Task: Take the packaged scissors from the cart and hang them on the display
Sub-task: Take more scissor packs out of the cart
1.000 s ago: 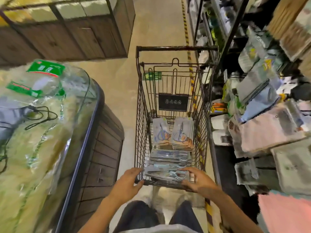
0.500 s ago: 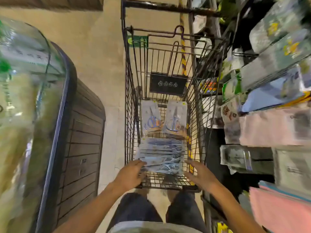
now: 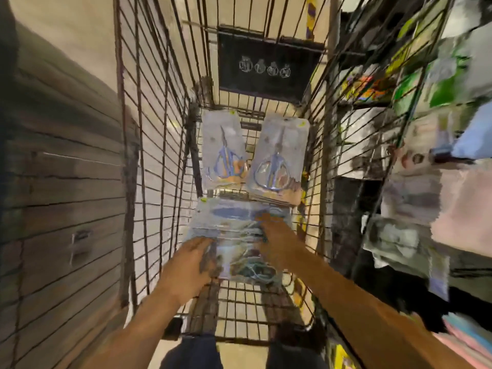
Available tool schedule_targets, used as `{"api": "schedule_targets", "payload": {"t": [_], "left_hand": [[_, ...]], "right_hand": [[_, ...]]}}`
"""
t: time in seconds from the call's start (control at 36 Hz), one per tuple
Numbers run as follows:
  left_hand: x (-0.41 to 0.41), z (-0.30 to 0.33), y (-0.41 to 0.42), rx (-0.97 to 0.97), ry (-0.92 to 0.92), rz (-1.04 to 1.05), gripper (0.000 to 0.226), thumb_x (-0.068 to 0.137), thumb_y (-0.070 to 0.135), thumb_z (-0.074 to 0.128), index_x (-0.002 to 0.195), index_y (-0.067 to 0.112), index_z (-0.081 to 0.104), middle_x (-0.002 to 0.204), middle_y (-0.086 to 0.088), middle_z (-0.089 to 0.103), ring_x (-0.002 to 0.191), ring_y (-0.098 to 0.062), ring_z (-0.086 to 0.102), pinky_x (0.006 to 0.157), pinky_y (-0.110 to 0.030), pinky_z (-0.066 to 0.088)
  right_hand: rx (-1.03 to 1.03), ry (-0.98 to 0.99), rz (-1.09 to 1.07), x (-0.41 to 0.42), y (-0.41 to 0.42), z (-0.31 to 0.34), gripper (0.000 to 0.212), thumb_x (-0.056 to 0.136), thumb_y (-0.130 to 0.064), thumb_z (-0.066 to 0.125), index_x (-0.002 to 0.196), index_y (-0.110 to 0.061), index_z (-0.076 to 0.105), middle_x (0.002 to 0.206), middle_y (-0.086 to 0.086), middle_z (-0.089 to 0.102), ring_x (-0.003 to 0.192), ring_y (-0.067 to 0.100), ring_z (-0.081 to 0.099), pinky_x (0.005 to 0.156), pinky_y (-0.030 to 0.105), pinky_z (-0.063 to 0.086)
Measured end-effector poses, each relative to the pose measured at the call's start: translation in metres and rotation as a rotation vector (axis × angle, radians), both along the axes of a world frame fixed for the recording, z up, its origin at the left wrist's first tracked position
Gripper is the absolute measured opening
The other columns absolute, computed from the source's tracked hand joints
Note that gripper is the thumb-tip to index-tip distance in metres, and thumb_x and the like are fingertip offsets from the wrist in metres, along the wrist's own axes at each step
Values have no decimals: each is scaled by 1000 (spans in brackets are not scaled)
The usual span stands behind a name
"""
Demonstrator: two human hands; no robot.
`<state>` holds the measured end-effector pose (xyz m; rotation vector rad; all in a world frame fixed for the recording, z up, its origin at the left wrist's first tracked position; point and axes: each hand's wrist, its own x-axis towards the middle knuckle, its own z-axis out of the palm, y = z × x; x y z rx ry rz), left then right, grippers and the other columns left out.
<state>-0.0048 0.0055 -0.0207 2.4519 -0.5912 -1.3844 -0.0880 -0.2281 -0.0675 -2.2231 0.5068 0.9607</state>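
Several stacks of packaged scissors lie in the wire cart. Two stacks rest at the far end, one on the left and one on the right. The nearest stack of packaged scissors lies crosswise between my hands. My left hand grips its left near edge with curled fingers. My right hand presses on its top right side, fingers over the packs. The picture is blurred, so the exact finger hold is unclear.
The display shelves with hanging packaged goods stand close along the cart's right side. A dark wooden counter wall runs along the left. A black sign hangs on the cart's far end.
The view has dropped down and closer into the cart. Both hands moved from the cart's near edge forward onto the nearest stack of packs.
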Motion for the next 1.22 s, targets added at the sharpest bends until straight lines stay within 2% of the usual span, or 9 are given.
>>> {"api": "schedule_targets", "payload": {"t": [0.11,0.22,0.39,0.61,0.72,0.92,1.06,1.14,1.22], "left_hand": [[-3,-15,-2,-37,20,25,49,92,14,63,139,22,55,138,5,52,121,-9,45,96,-16,34],[-5,-25,4,-62,36,63,42,94,30,58,136,33,55,138,9,54,125,-11,49,104,-30,45],[-11,-32,10,0,42,127,52,93,30,62,142,39,47,142,15,44,119,-3,45,103,-26,45],[-11,-37,19,-22,51,186,54,91,28,63,139,45,47,143,17,46,125,-10,49,105,-41,50],[-13,-43,24,-23,28,183,52,94,30,63,141,44,46,144,16,46,131,-10,46,109,-37,47],[-13,-39,22,-62,101,218,54,96,34,62,145,44,41,141,11,52,124,-10,54,102,-32,49],[-13,-15,9,-135,190,389,55,94,40,64,142,48,39,126,14,62,112,-7,64,98,-38,55],[-14,4,-5,-249,284,584,62,96,32,65,150,35,35,112,24,68,103,4,67,88,-20,55],[-15,25,-21,-384,312,747,65,97,27,64,151,39,30,114,27,70,102,4,69,86,-24,57]], "right_hand": [[2,-69,-11,7,9,-27,59,93,-20,65,146,-6,43,151,18,40,140,37,39,116,43,35],[-21,-218,-104,1,18,-51,57,87,-33,67,137,-10,51,128,16,60,107,39,63,94,48,53],[-137,-239,-49,-4,19,-47,54,90,-44,47,132,-14,61,124,12,60,114,34,50,96,47,48],[9,-116,-87,-2,12,-44,42,79,-22,75,117,-15,60,132,6,47,124,25,39,105,39,38],[24,-136,-108,-4,10,-42,35,80,-24,75,112,-18,62,125,0,55,117,20,48,90,30,41],[-62,-246,-237,-24,24,-21,86,72,-27,75,149,-19,36,135,8,52,109,31,60,77,42,58],[34,-213,-304,-32,34,12,88,70,-45,71,149,-35,32,140,-4,44,115,25,58,80,42,57],[116,-217,-445,-33,40,33,93,66,-52,74,149,-44,33,141,-15,43,118,14,57,88,41,58],[226,-259,-627,-31,46,48,89,66,-48,86,143,-47,41,132,-19,51,118,3,57,94,34,56]]}}
